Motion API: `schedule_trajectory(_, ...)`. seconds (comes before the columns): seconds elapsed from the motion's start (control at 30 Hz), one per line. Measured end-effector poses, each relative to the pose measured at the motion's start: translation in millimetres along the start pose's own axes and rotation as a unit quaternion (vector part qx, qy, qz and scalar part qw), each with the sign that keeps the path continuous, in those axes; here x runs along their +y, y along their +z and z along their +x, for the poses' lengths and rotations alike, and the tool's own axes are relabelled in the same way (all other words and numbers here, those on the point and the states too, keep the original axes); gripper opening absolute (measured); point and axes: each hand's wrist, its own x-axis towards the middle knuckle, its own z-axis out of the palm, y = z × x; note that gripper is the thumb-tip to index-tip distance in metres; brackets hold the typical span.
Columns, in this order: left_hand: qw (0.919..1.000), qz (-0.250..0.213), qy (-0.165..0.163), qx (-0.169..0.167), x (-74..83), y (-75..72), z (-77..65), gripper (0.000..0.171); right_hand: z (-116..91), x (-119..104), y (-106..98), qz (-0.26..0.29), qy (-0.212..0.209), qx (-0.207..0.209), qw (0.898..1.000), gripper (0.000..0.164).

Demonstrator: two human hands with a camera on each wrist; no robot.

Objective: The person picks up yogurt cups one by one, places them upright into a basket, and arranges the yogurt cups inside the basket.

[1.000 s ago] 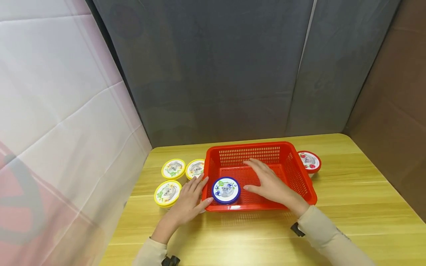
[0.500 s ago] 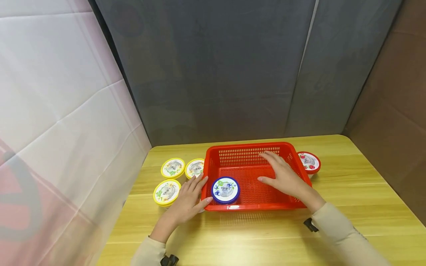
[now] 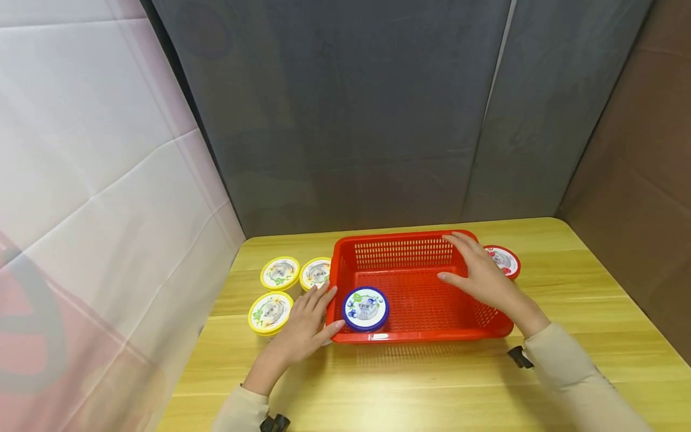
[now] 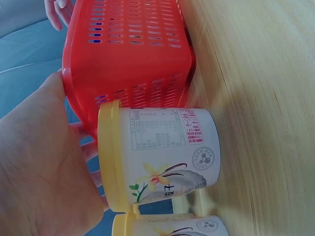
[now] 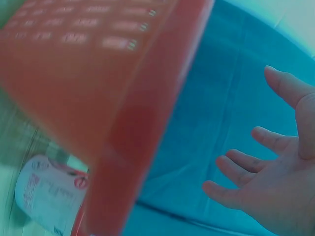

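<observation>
Head view: the left hand (image 3: 305, 330) lies with fingers spread, not clenched, against the left rim of the red basket (image 3: 426, 294), seemingly to steady it. The right hand (image 3: 480, 276), released, hovers over the basket's right rim. Inside, the blue-lidded tub (image 3: 366, 309) stands in the front-left corner. Yellow-lidded tubs (image 3: 272, 312) stand outside (perhaps to leave room within), toward the desk's (image 3: 410, 390) left edge; a red-lidded tub (image 3: 506, 264) stands toward its back-right corner.

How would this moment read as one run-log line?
left grip: touching red basket | right grip: empty, by basket's right end | blue-lidded tub: inside basket
</observation>
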Motion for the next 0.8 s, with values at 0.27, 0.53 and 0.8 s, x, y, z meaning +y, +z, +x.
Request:
schedule_trajectory(0.27,1.0000,0.006,0.000,0.003,-0.9,0.5,-0.1,0.078,-6,13,-15,-0.004,0.027,0.005,1.000,0.084)
schedule_trajectory(0.53,1.0000,0.009,0.000,0.004,-0.9,-0.2,0.4,0.078,-10,26,-27,0.002,0.038,0.024,0.999,0.082)
schedule_trajectory(0.8,1.0000,0.008,-0.001,0.004,1.1,-1.5,-0.7,0.078,-14,43,-37,0.012,0.034,0.049,0.998,0.081)
